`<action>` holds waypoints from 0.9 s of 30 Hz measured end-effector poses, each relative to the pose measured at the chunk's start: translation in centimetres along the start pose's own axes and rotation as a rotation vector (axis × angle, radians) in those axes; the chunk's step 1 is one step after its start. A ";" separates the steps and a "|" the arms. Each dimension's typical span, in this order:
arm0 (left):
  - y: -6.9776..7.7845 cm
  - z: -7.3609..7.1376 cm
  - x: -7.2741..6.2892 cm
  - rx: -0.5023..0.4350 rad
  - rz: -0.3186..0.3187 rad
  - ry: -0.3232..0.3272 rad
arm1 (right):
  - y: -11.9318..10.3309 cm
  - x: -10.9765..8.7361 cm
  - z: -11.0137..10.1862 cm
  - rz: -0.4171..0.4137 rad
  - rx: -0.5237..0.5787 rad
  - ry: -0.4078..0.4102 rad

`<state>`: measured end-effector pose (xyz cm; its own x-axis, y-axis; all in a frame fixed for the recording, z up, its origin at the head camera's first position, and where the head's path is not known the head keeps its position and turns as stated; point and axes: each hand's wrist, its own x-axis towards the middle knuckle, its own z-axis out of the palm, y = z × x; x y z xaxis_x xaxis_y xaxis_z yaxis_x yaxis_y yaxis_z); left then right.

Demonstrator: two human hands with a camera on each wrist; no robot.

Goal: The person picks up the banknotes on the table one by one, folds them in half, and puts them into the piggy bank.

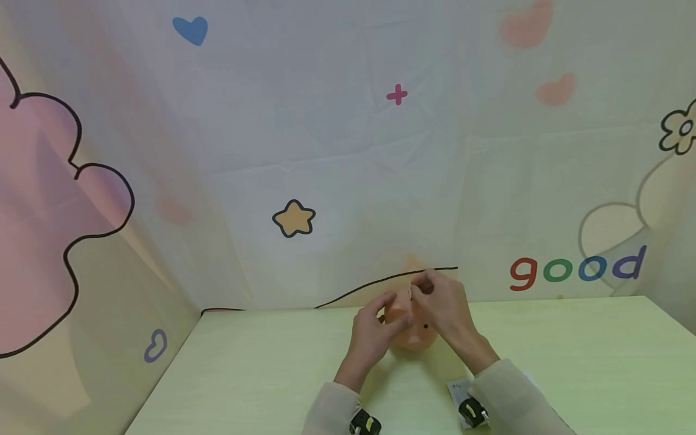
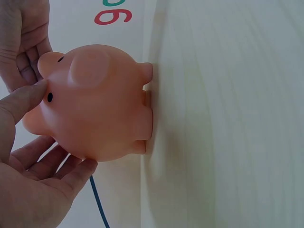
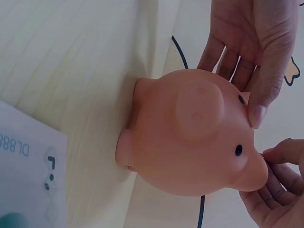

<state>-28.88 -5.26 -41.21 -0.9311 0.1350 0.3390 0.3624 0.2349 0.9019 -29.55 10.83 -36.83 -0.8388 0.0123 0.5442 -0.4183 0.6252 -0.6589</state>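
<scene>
A pink piggy bank (image 1: 414,341) stands on its feet on the table, its snout (image 3: 199,109) turned towards me. My left hand (image 1: 371,333) holds it from the left, thumb on the head near an eye and fingers curled round the side and back. At the top of the head, beside an ear (image 3: 251,175), my right hand (image 1: 446,305) pinches a small thin pale thing (image 1: 410,292). Its kind is hard to make out, as the fingertips cover most of it. The top of the piggy bank is hidden in both wrist views.
A printed banknote (image 3: 33,166) lies on the pale table (image 1: 261,362), under my right forearm and nearer to me. Behind the table hangs a cloth backdrop (image 1: 337,121) with hearts, a star and the word "good". It meets the table's back edge just behind the piggy bank.
</scene>
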 end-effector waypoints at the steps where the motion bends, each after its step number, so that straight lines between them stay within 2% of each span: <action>1: 0.0 0.0 0.0 -0.003 -0.002 -0.001 | 0.0 0.0 0.0 -0.002 0.001 0.000; 27: -0.1 0.0 0.1 -0.005 0.008 0.004 | 0.3 -0.1 -0.2 -0.088 -0.037 -0.018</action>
<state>-28.96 -5.25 -41.29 -0.9284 0.1333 0.3468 0.3693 0.2290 0.9007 -29.50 11.18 -36.98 -0.8055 -0.0574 0.5898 -0.4780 0.6514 -0.5893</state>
